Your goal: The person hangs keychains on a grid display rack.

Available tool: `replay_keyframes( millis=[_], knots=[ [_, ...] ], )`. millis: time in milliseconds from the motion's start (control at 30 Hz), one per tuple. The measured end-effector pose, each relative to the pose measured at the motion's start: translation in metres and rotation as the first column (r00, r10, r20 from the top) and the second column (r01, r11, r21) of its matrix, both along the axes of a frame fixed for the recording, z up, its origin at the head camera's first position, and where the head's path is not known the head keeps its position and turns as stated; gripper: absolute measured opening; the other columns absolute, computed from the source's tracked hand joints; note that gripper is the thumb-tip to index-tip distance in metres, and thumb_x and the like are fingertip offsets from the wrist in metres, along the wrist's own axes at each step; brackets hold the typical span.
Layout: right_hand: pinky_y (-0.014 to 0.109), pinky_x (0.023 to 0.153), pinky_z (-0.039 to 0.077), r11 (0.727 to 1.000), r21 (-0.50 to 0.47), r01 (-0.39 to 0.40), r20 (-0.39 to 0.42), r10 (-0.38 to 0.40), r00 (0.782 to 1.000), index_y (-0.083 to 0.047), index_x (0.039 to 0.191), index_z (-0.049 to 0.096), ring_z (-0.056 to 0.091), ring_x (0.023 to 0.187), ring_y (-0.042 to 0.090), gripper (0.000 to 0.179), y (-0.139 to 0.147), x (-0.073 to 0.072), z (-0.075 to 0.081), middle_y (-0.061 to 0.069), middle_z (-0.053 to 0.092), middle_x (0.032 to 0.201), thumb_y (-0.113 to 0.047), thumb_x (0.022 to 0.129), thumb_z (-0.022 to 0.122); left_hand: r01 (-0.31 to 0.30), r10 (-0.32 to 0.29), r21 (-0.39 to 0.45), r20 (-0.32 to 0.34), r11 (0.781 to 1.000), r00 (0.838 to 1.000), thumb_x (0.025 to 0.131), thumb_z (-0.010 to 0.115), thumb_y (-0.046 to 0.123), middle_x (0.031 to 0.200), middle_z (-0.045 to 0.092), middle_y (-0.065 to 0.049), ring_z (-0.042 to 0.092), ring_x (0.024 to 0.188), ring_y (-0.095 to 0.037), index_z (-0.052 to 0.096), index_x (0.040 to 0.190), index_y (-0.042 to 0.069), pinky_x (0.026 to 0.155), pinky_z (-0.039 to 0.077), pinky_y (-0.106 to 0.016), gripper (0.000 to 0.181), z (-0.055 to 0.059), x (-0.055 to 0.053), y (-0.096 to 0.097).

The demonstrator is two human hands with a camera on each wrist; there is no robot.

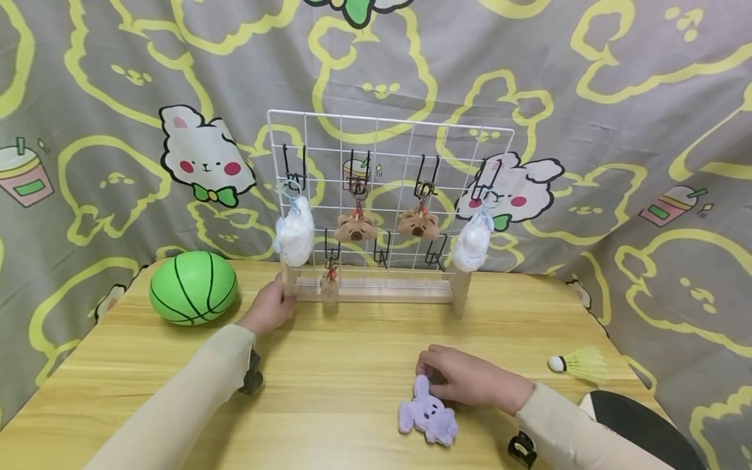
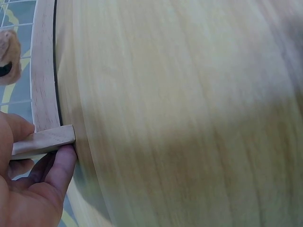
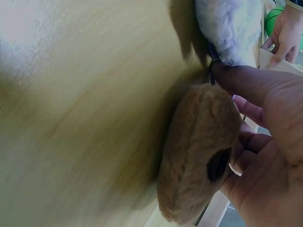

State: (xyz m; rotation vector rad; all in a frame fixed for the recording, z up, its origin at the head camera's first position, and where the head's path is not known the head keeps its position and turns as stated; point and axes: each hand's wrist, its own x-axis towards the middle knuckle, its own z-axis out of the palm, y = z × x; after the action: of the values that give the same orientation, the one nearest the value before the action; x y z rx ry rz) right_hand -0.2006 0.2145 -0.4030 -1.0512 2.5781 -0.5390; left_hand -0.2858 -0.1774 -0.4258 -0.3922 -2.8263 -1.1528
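My left hand [image 1: 269, 305] grips the left wooden foot [image 2: 45, 142] of a white wire grid rack [image 1: 376, 127], thumb on one side and fingers on the other. Low over the tabletop, my right hand [image 1: 470, 377] pinches plush keychains near their tops. One is a purple bunny plush [image 1: 431, 414], seen below the fingers in the head view. Beside it, a brown bear plush [image 3: 199, 151] shows only in the right wrist view; the hand hides it from the head view. White plush keychains [image 1: 296, 232] and brown bear keychains [image 1: 356, 227] hang from black hooks on the rack.
A green ball [image 1: 194, 287] sits left of the rack. At the right lie a yellow shuttlecock [image 1: 581, 364] and a black paddle-like object [image 1: 640, 424], partly behind the right sleeve. Lower hooks [image 1: 382, 251] on the grid hold nothing. A patterned curtain [image 1: 587, 78] surrounds the wooden table [image 1: 329, 411].
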Motion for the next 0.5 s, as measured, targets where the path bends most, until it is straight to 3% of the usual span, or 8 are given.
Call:
replay_keyframes(
  millis=[100, 300, 500],
  knots=[
    [0.018, 0.069, 0.046, 1.0, -0.022, 0.006, 0.029, -0.005, 1.0, -0.017, 0.1, 0.066, 0.048, 0.078, -0.002, 0.013, 0.0008, -0.0006, -0.0002, -0.008, 0.056, 0.089, -0.007, 0.095, 0.072, 0.0, 0.0, 0.004, 0.001, 1.0, 1.0, 0.102, 0.051, 0.001, 0.134, 0.058, -0.042, 0.063, 0.116, -0.05, 0.041, 0.143, -0.015, 0.1, 0.053, -0.063, 0.045, -0.0002, 0.0008, 0.0004],
    [0.019, 0.073, 0.049, 0.999, -0.042, -0.01, 0.01, 0.01, 1.0, -0.018, 0.093, 0.067, 0.051, 0.081, -0.006, 0.012, 0.0024, -0.0018, -0.0017, -0.012, 0.061, 0.087, -0.008, 0.099, 0.067, -0.001, 0.001, 0.002, 0.009, 1.0, 1.0, 0.102, 0.05, 0.001, 0.137, 0.056, -0.043, 0.059, 0.123, -0.054, 0.041, 0.143, -0.015, 0.104, 0.051, -0.064, 0.045, 0.0011, 0.0015, 0.0006],
    [0.02, 0.077, 0.054, 0.99, -0.138, 0.033, 0.08, -0.022, 0.997, -0.019, 0.099, 0.068, 0.059, 0.085, -0.004, 0.01, 0.0064, -0.0022, -0.0006, -0.01, 0.07, 0.092, -0.012, 0.104, 0.062, -0.008, 0.008, 0.003, 0.006, 1.0, 1.0, 0.101, 0.05, 0.001, 0.132, 0.058, -0.043, 0.062, 0.116, -0.051, 0.042, 0.141, -0.016, 0.099, 0.052, -0.063, 0.044, 0.002, 0.0022, 0.0001]
  ],
)
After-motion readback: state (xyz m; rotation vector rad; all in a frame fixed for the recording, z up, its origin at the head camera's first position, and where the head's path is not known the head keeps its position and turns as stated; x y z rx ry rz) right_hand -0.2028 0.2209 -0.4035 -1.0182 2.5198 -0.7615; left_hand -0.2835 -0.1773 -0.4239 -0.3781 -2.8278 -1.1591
